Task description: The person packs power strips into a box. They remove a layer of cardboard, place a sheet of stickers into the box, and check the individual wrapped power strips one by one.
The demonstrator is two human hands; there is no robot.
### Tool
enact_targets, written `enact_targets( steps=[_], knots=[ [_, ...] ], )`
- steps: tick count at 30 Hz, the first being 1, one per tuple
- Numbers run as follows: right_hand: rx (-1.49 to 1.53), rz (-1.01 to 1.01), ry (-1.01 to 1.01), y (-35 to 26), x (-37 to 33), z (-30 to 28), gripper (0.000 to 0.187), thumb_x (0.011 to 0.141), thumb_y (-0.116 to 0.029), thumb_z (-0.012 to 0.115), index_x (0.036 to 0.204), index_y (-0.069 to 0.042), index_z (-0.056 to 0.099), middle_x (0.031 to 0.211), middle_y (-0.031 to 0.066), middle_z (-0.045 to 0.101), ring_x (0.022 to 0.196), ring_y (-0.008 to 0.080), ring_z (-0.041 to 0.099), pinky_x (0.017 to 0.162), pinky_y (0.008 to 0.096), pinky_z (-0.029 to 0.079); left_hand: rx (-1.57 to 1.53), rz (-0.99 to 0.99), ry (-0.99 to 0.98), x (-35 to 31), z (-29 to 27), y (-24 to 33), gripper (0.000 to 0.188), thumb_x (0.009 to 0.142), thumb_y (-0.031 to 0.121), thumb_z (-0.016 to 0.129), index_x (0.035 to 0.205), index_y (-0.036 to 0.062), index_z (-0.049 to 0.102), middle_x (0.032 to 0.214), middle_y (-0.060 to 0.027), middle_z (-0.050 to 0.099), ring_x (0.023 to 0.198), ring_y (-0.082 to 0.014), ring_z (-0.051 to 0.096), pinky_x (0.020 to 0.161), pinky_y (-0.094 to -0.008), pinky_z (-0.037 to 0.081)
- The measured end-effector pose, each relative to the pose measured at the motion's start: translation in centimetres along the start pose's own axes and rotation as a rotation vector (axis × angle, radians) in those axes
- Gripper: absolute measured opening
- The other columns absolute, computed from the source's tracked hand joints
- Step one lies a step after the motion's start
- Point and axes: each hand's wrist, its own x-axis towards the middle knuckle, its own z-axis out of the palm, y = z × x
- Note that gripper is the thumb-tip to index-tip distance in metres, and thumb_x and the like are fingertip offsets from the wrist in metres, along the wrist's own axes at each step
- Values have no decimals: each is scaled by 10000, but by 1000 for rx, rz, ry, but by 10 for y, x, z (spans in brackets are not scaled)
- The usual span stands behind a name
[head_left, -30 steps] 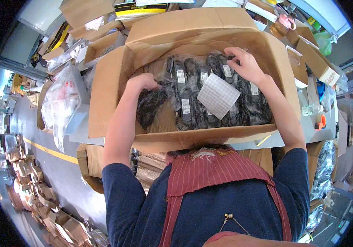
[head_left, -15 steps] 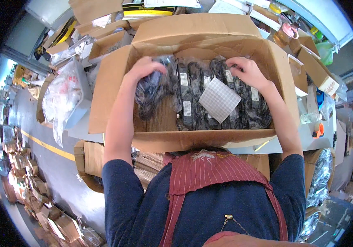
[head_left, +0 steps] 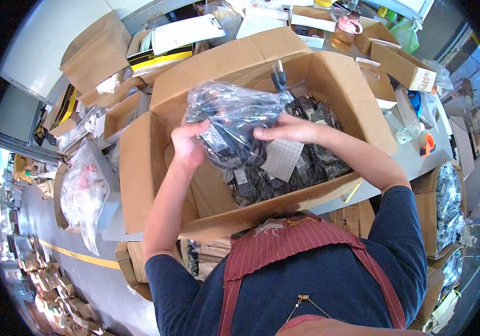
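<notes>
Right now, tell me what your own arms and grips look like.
Short, plain navy sleeves; forearms bare below them, with no watch or bracelet in sight. The left grip and right grip wear no gloves.

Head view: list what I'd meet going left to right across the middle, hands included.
Clear plastic bag → left hand → bagged black bundle → right hand → clear container → orange ring-shaped item.

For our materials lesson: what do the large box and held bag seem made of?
The large box: matte brown cardboard, probably, given its stiff, creased flaps. The held bag: apparently thin, glossy plastic film; it wrinkles, glints and shows dark contents.
</notes>
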Motion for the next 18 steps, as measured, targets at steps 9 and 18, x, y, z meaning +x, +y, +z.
enact_targets(
  steps=[9, 18],
  knots=[
    [-47, -438, 229, 11, 4, 0, 470, 1004, -298, 596, 1329, 19, 474, 1223, 80, 614, 1118, 165, 549, 981, 341, 448, -21, -56, 64, 5, 10, -4, 636, 765, -20, 655, 1370, 2, 460, 1261, -142, 614, 1147, -299, 597, 1033, -423, 445],
    [-258, -503, 494, -5, -7, -5, 480, 1042, -300, 512, 1410, -3, 429, 1069, 127, 688, 953, 154, 635, 856, 323, 512, 124, -525, -214, 0, 32, -36, 704, 977, 530, 511, 1495, 105, 294, 1442, -128, 479, 1287, -345, 514, 1011, -604, 452]
  ],
)
